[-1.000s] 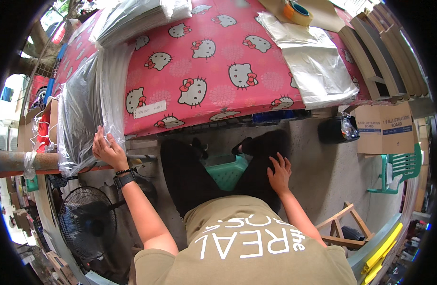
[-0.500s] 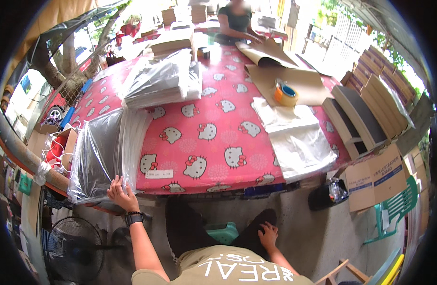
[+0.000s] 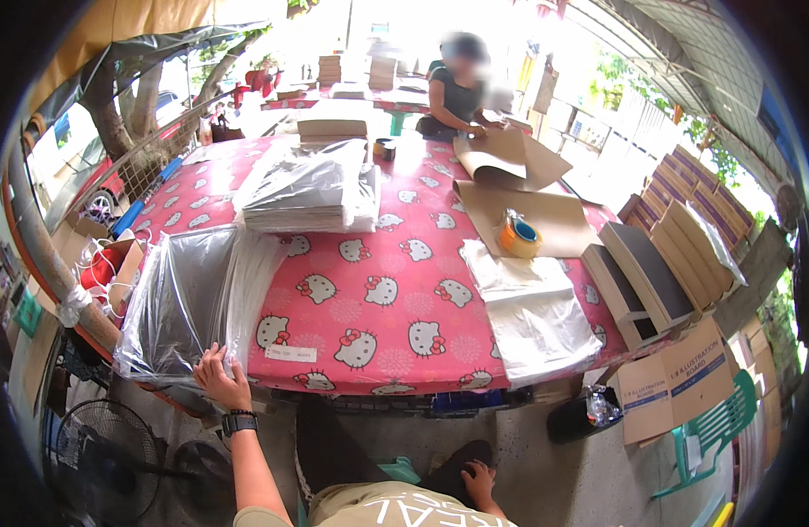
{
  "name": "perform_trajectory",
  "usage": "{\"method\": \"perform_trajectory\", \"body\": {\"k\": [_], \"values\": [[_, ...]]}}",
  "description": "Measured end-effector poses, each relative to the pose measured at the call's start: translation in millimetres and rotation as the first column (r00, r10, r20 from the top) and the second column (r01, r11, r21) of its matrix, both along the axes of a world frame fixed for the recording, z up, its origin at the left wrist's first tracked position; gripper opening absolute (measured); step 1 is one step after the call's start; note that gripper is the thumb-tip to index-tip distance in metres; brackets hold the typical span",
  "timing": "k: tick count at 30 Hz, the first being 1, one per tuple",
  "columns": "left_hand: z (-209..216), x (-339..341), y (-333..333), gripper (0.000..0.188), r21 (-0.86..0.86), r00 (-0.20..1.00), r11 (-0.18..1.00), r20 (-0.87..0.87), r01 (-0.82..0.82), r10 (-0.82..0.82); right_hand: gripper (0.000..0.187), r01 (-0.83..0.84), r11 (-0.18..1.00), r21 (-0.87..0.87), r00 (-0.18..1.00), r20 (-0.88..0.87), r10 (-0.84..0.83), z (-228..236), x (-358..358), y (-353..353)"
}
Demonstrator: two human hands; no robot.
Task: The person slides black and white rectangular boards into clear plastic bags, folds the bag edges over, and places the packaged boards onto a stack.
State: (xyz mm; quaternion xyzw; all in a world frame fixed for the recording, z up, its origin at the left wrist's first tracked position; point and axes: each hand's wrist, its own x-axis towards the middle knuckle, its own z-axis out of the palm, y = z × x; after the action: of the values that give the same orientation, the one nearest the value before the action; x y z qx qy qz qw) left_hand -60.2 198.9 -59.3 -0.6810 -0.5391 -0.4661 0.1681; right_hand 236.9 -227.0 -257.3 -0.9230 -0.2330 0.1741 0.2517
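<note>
My left hand point(image 3: 221, 376) lies with fingers stretched out on the near right corner of a stack of dark boards in clear plastic sleeves point(image 3: 183, 303). This stack sits at the table's near left edge, its loose sleeve edges fanning to the right. My right hand point(image 3: 480, 481) rests on my dark-clothed leg, fingers apart and holding nothing. A small white paper strip point(image 3: 291, 353) lies on the tablecloth right of the left hand. Behind the near stack is a second pile of plastic-sleeved boards point(image 3: 301, 189).
The table has a pink cat-patterned cloth point(image 3: 343, 303). Clear plastic bags point(image 3: 538, 307), tape rolls point(image 3: 518, 237), brown paper point(image 3: 545, 211) and grey-topped boards point(image 3: 646, 268) lie to the right. Across the table, a co-worker point(image 3: 457, 101) handles brown paper. A black fan point(image 3: 105, 452) stands lower left.
My view has tipped up, so the table sits lower in the picture and the co-worker shows more fully. Both my hands stay where they were, on the sleeved stack and on my leg.
</note>
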Motion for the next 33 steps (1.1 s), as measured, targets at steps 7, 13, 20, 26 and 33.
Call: {"method": "perform_trajectory", "body": {"k": [7,13,20,26,33], "values": [[66.7,53.7,7.4,0.016,0.207,0.986,0.970,0.082,0.128,-0.148,0.031,-0.070,0.992,0.108,0.994,0.095,0.060,-1.5,-2.6,-4.5],[138.6,195.9,89.0,0.049,0.068,0.757,0.757,0.021,0.650,-0.653,0.029,-0.203,0.971,0.123,0.978,-0.022,0.207,-39.5,37.2,-5.3],[122.8,309.0,223.3,0.052,-0.066,0.832,0.860,-0.227,0.506,-0.507,0.030,0.089,0.968,0.236,0.879,-0.475,0.035,-113.6,66.2,2.7],[69.1,332.0,246.3,0.020,-0.003,0.849,0.850,-0.028,0.527,-0.527,0.030,0.016,0.990,0.138,0.870,-0.490,0.054,-64.6,116.5,48.9],[78.0,342.5,240.8,0.031,-0.043,0.898,0.902,-0.079,0.430,-0.432,0.031,-0.087,0.977,0.194,0.867,-0.469,0.170,-3.9,173.8,106.7]]}}
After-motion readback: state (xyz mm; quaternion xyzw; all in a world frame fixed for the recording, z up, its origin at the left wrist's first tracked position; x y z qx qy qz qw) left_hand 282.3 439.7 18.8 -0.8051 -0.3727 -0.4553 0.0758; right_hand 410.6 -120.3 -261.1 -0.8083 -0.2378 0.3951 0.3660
